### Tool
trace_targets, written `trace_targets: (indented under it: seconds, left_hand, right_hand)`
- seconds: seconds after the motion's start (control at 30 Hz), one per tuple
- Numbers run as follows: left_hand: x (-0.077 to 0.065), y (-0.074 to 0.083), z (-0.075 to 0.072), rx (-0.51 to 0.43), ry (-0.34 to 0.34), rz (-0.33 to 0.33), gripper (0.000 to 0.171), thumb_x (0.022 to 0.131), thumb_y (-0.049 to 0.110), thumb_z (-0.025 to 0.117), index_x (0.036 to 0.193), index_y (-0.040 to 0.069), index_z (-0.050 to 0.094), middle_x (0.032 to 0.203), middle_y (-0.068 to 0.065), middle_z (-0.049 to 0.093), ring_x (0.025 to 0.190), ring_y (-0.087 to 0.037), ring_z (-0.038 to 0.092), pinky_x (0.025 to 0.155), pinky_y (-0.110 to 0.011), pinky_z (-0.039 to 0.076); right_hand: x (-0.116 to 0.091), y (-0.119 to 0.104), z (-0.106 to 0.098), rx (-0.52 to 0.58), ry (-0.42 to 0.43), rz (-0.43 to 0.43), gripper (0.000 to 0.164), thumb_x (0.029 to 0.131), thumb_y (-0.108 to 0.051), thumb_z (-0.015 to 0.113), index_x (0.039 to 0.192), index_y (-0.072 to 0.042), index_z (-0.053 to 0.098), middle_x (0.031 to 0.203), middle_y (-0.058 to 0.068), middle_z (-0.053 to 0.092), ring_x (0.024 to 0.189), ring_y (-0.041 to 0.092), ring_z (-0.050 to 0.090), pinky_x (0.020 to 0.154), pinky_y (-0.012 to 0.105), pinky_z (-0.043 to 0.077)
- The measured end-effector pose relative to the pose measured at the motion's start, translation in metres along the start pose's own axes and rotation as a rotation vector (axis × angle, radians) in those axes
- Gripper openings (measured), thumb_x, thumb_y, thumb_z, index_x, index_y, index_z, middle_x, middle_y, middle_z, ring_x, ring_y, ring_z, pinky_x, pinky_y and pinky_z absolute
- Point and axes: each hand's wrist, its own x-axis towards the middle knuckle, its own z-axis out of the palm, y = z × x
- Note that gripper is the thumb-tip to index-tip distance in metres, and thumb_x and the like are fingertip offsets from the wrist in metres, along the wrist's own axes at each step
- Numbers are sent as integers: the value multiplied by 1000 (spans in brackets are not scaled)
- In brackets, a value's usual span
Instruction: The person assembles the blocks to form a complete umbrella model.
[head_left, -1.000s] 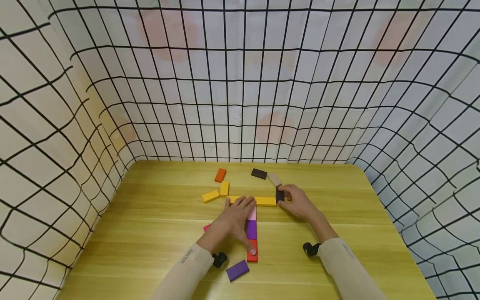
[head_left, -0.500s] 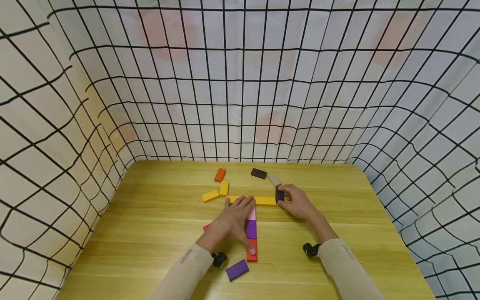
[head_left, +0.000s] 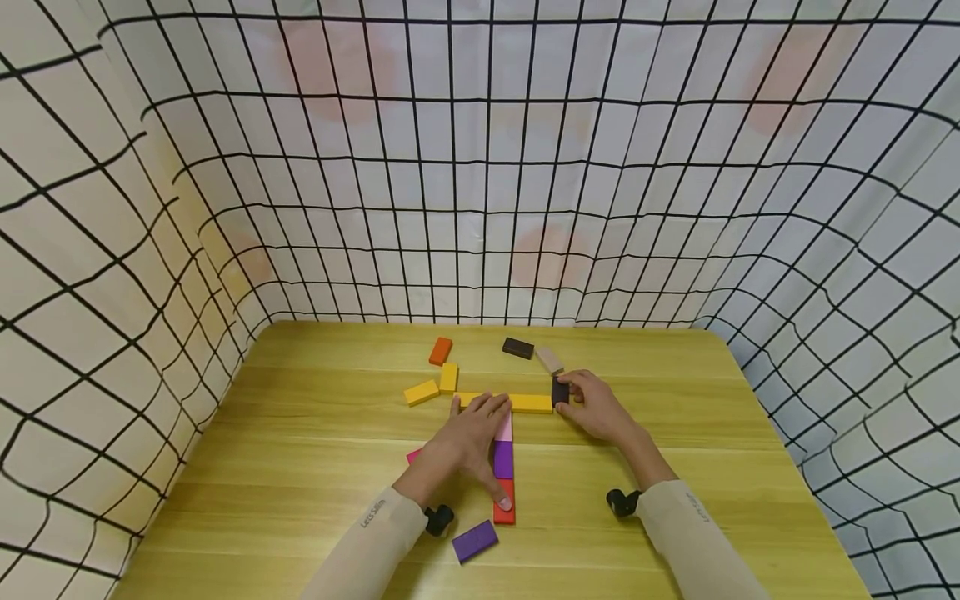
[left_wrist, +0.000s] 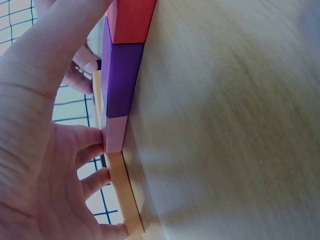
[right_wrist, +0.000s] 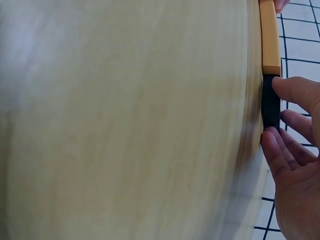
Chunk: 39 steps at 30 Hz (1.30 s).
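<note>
Coloured blocks lie in a T on the table: a yellow row point(head_left: 532, 403) across the top, with a light pink block point(head_left: 505, 427), a purple block point(head_left: 503, 460) and a red block point(head_left: 505, 516) running down from it. My left hand point(head_left: 467, 440) is spread over the T, fingertips at the yellow row and thumb on the red block. At the row's right end, a black block point(head_left: 560, 392) is pinched between the thumb and fingers of my right hand point(head_left: 596, 407). The right wrist view has this black block point(right_wrist: 271, 102) against the end of the yellow one point(right_wrist: 270, 45).
Behind the row lie an orange block point(head_left: 441, 351), a dark brown block point(head_left: 518, 347) and a beige block point(head_left: 550, 360). Two loose yellow blocks are left of it. A loose purple block point(head_left: 475, 542) lies nearer me. Black wire mesh point(head_left: 480, 208) surrounds the table's back and sides.
</note>
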Motion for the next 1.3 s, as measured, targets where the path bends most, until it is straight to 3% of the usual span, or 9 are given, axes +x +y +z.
trace_targets:
  seconds: [0.23,0.4,0.63,0.8,0.93,1.3]
  left_hand:
    - [0,0,0,0,-1,-4,162,39,93,79,167,19,13,174,2,12,161,-25,12,123,-71,13]
    - [-1,0,0,-5,1,-1,162,39,93,79,167,19,12,174,3,12,161,-25,11,124,-71,12]
    - [1,0,3,-8,-2,10,161,40,93,78,168,20,12,175,2,11,162,-26,11,123,-72,11]
    - [0,-1,3,-5,6,7,162,39,93,79,168,20,12,175,2,12,161,-26,11,123,-72,11]
    - [0,-2,3,-2,11,5,162,39,94,78,167,20,12,174,2,12,161,-26,12,123,-72,12]
    - [0,-3,4,-18,9,8,162,39,95,77,167,20,12,174,2,12,161,-26,12,123,-72,12]
  right_hand:
    - [0,0,0,3,2,-3,50,97,-19,74,140,-1,58,141,24,55,112,36,64,94,50,57]
    - [0,0,-1,52,17,36,57,99,-24,71,148,-2,51,135,23,58,112,34,64,95,50,56]
    - [4,-2,-3,44,70,89,53,103,-33,65,145,-4,53,127,19,60,105,30,60,90,48,54]
    - [13,-6,-1,24,143,117,52,102,-37,65,140,-3,57,132,19,60,114,35,61,95,54,54]
    - [23,-9,2,36,154,136,53,101,-35,67,139,-1,57,135,21,60,119,39,60,99,56,53]
    - [42,-11,13,-16,145,66,57,100,-30,68,144,3,55,141,25,55,117,40,61,98,55,54]
